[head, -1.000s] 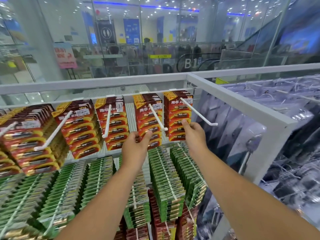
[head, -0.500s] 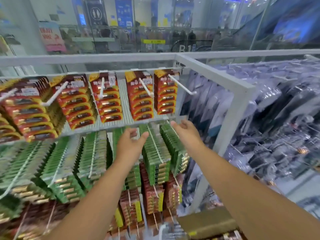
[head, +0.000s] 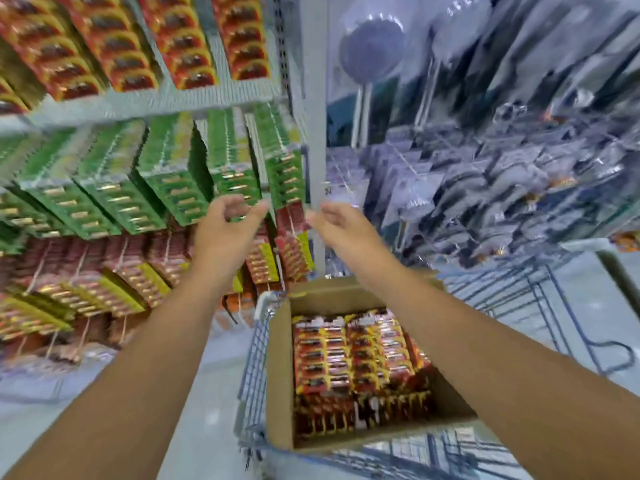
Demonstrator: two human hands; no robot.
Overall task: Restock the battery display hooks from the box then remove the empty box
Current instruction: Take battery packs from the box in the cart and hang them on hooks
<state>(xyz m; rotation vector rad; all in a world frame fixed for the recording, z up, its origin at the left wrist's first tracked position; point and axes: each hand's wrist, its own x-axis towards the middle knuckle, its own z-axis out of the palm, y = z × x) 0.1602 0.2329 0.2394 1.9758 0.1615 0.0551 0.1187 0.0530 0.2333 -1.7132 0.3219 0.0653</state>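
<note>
Green battery packs (head: 166, 174) hang in dense rows on the display hooks at the left, with red and orange packs (head: 114, 46) on the tier above and red-and-yellow packs (head: 79, 292) on the tier below. In front of the green row the left hand (head: 225, 233) hovers with its fingers loosely curved and nothing in them; it touches no pack. Just beside it, past the white upright post (head: 317, 133) of the rack, the right hand (head: 341, 225) is likewise empty, fingers relaxed, the two hands close but apart. The relation that matters lies below them: the cardboard box (head: 278, 382) sits under and toward the person from both hands, flaps open, its long axis running away from the person toward the rack. It is well filled with red battery packs (head: 349, 358) stacked in rows, so restocking looks far from done. The right forearm passes over the box's right side, so the right hand is probably the nearer for a downward reach. The box rests in a blue wire cart (head: 252, 386) on a pale floor (head: 180, 438). To the right hang clear-packaged goods (head: 485, 168), too blurred to identify.
</note>
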